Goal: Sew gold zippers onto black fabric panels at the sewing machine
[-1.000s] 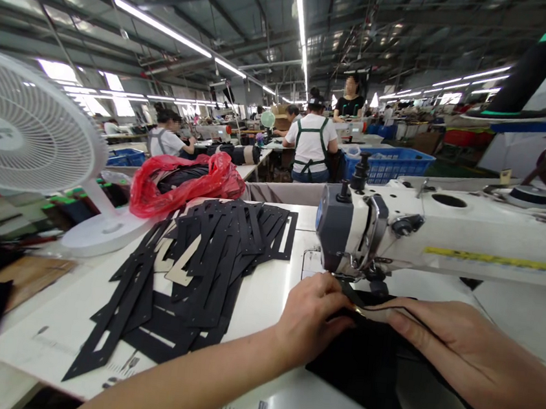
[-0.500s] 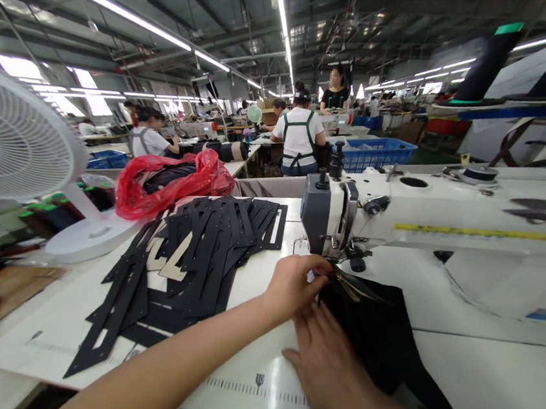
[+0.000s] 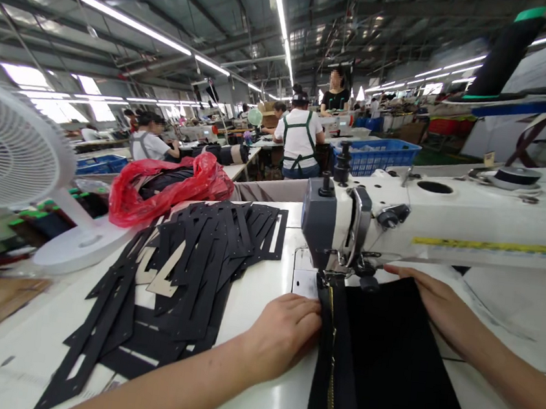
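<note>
A black fabric panel lies flat on the sewing machine bed, its far end at the machine's presser foot. Down its left side runs a zipper with gold-coloured teeth. My left hand is closed at the panel's left edge, just short of the foot; its fingertips are partly hidden. On the other side, my right hand rests along the far right edge with its fingers stretched out, partly behind the cloth. The sewing machine head stands directly above the far end of the zipper.
Black slotted pieces lie heaped on the table at left. Behind them sits a red plastic bag with dark material inside. A white fan stands far left. Co-workers sit beyond, near a blue crate.
The panel has been turned and spread out, so the zipper now shows lengthwise. My right hand moved from beside the left to the panel's right edge; my left hand came slightly nearer.
</note>
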The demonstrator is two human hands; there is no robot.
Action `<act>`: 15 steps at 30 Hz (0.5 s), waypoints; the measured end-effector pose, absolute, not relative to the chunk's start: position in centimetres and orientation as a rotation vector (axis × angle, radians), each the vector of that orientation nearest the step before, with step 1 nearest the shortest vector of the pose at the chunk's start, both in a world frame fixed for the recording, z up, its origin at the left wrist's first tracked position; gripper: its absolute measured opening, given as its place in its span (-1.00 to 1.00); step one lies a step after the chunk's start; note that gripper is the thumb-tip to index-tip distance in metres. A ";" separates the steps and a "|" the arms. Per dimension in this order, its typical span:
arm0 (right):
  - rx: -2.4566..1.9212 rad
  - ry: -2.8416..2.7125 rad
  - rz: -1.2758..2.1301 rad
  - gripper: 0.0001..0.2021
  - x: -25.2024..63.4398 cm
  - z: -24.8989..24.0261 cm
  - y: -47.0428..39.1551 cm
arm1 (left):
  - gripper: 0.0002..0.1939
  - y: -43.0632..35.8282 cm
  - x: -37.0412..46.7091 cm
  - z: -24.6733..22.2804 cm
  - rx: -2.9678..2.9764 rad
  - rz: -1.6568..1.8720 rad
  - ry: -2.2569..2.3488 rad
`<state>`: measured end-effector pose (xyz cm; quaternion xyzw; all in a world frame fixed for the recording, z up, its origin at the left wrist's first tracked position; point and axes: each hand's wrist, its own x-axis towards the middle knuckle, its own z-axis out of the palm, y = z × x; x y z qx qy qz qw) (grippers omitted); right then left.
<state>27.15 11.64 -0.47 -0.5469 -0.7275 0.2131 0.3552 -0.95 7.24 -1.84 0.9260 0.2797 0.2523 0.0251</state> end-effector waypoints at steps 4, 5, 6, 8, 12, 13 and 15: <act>-1.358 -1.845 0.987 -0.60 26.2 -0.7 12.0 | -0.84 8.5 -0.3 -1.5 2.915 0.685 0.909; -1.342 -1.828 1.035 -0.61 26.0 -0.8 12.0 | -0.84 8.8 -0.1 -1.6 2.941 0.652 0.918; -1.332 -1.813 1.045 -0.64 25.9 -0.9 12.0 | -0.83 9.0 0.0 -1.7 2.965 0.624 0.925; -1.327 -1.805 0.979 -0.70 25.9 -1.1 12.1 | -0.80 9.2 0.1 -2.0 3.007 0.586 0.922; -1.392 -1.821 0.757 -0.74 26.9 -1.0 12.5 | -0.79 9.1 0.1 -2.2 3.043 0.557 0.900; -1.434 -1.813 0.698 -0.72 27.3 -0.8 12.6 | -0.80 9.0 0.1 -2.1 3.041 0.552 0.906; -1.539 -1.789 0.595 -0.64 28.0 -0.3 12.6 | -0.80 8.8 0.1 -2.0 3.027 0.550 0.921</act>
